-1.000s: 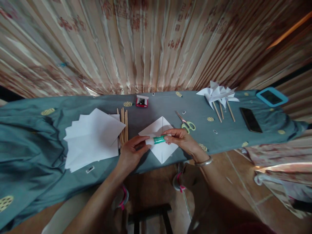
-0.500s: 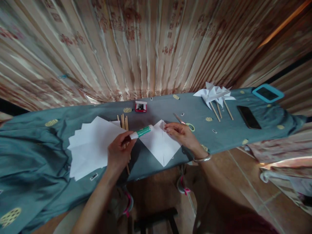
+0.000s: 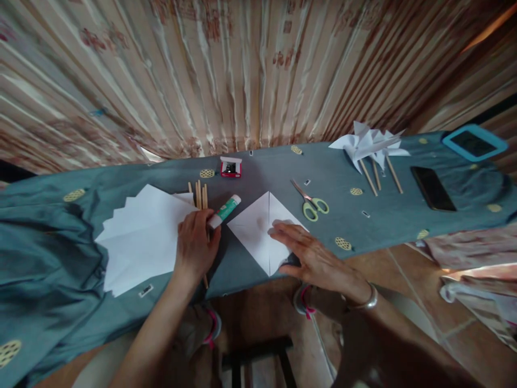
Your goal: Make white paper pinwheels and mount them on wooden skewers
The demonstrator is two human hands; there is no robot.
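Note:
My left hand [image 3: 197,238] is low over the table, its fingers closed at the near end of a green-and-white glue stick [image 3: 229,209]. That hand partly covers several thin wooden sticks [image 3: 198,195] and borders a fanned stack of white paper [image 3: 145,237]. In front of me lies a square white sheet [image 3: 252,223], turned cornerwise, with crease or cut lines running in from its corners. Fingers stretched out, my right hand [image 3: 309,250] rests on the right half of this square. Just beyond it are scissors [image 3: 310,205] with pale green handles.
A small red box [image 3: 231,168], its lid up, stands near the table's back edge. Finished paper pinwheels [image 3: 369,145] on sticks lie at the right, beside a black phone [image 3: 433,188] and a blue-framed device [image 3: 474,143]. A curtain [image 3: 242,81] hangs behind the green cloth.
My left hand has lowered the glue stick from above the square's left side to beside the wooden sticks. My right hand has moved from the top corner down, its fingers spreading onto the sheet.

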